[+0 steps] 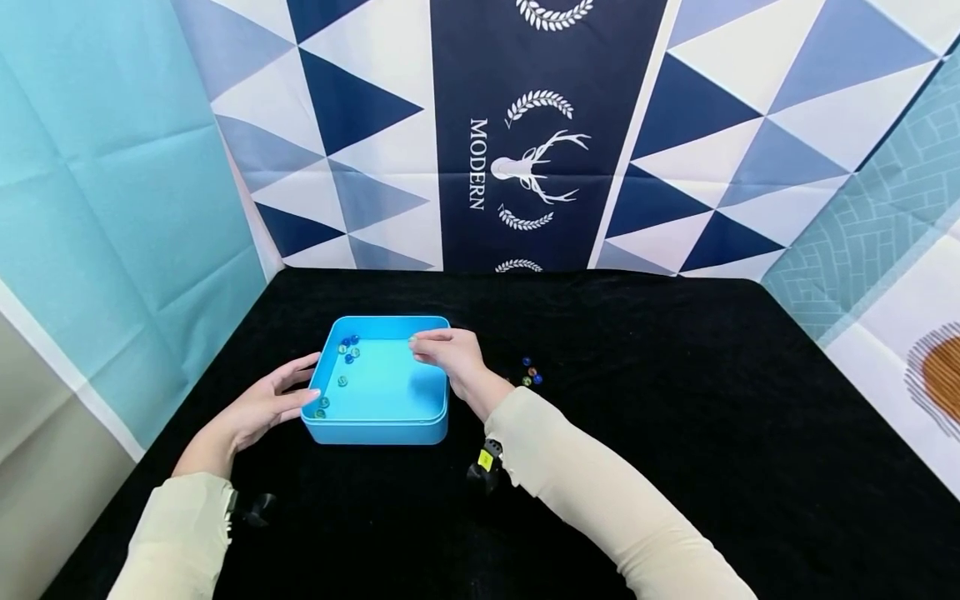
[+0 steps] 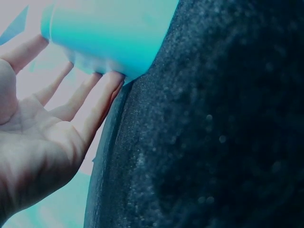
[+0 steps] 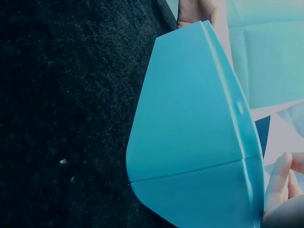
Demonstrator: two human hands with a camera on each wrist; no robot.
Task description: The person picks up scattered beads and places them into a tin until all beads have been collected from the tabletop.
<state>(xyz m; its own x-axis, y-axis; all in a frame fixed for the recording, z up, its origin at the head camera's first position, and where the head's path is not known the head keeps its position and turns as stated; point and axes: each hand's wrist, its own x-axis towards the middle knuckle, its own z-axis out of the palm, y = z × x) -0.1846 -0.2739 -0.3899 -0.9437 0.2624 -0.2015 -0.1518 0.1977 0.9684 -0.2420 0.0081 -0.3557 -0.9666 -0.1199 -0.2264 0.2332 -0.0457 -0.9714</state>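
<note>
A light-blue open box (image 1: pixel 375 432) stands on the black cloth, with several glass marbles (image 1: pixel 349 358) on its floor, mostly along the left side. My left hand (image 1: pixel 273 396) is at the box's left wall; in the left wrist view its extended fingers (image 2: pixel 107 88) touch the outside, the thumb at the rim. Over the right part of the box is my right hand (image 1: pixel 448 350), thumb and fingertips pinched together. A small dark bit, like a marble, shows at the fingertips, mostly hidden. In the right wrist view these fingers (image 3: pixel 280 178) appear beyond the rim.
Several more marbles (image 1: pixel 532 372) lie on the black cloth (image 1: pixel 637 417) to the right of the box, partly behind the right wrist. Patterned curtains (image 1: pixel 360 125) hang behind the table, and plain pale-blue cloth (image 1: pixel 112 183) lines the left side.
</note>
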